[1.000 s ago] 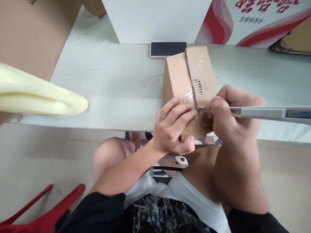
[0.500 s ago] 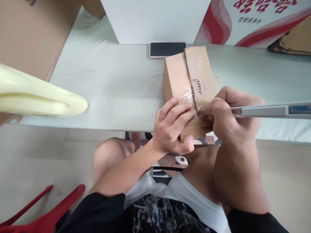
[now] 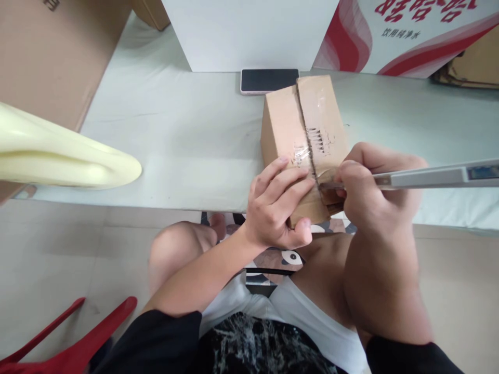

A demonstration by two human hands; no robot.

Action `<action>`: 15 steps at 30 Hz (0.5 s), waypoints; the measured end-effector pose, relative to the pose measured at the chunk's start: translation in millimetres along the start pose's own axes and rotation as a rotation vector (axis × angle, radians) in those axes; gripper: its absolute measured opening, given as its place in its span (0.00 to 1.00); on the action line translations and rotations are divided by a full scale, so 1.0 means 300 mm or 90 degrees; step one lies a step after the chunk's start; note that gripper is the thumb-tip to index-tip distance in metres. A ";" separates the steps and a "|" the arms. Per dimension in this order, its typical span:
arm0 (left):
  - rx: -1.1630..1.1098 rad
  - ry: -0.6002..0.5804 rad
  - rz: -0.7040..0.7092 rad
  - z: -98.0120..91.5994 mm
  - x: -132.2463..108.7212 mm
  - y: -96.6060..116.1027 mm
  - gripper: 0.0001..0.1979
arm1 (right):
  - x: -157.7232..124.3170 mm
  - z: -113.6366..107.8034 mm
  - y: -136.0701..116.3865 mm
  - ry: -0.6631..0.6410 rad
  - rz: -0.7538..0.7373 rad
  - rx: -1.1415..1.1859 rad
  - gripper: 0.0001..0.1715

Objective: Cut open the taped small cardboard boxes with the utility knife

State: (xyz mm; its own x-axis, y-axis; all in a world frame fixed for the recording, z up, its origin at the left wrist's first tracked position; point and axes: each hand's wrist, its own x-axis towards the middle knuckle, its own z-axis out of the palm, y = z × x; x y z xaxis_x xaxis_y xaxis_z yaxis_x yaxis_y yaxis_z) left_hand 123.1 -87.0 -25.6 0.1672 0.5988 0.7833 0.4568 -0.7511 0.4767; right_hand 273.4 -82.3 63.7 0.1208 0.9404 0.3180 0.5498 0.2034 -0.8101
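Note:
A small brown cardboard box [image 3: 283, 119] sits at a slant on the covered table, its top seam showing clear tape and black markings. My left hand [image 3: 275, 205] holds the box's near end, fingers across the top and thumb over the near edge. In my right hand [image 3: 374, 192], closed around it, is a grey utility knife [image 3: 432, 176]. Its tip is at the seam close to my left fingertips. The near end of the box looks slightly parted at the seam, and what is inside is hidden.
Behind the box a phone [image 3: 268, 80] lies against a white panel [image 3: 249, 34]. A red-and-white carton [image 3: 413, 47] stands at the back right. At left a pale yellow smooth object [image 3: 78, 156] juts over the table [image 3: 187, 150], with a red item [image 3: 97, 332] below on the floor.
My right hand and the knife have shifted very slightly, the knife's tip moving a little down along the seam. My left hand and the box look unmoved.

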 end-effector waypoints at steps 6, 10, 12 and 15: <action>0.010 0.012 -0.006 0.001 0.003 0.005 0.23 | 0.001 -0.004 -0.004 -0.007 0.002 0.002 0.15; 0.012 -0.018 0.009 -0.009 0.000 -0.004 0.24 | -0.001 -0.005 -0.007 -0.010 0.008 0.007 0.16; 0.010 -0.025 0.013 -0.010 -0.002 -0.007 0.25 | -0.001 -0.005 -0.008 -0.014 0.010 0.006 0.16; -0.001 -0.011 0.007 -0.006 -0.001 -0.004 0.24 | -0.001 -0.005 -0.011 -0.016 0.010 0.004 0.16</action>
State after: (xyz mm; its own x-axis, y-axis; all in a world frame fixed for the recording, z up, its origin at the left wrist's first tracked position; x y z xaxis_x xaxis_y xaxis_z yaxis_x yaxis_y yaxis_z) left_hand 120.8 -86.9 -25.7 0.1875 0.5949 0.7816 0.4536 -0.7582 0.4683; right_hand 272.8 -83.7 67.2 0.1086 0.9501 0.2924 0.5425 0.1898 -0.8183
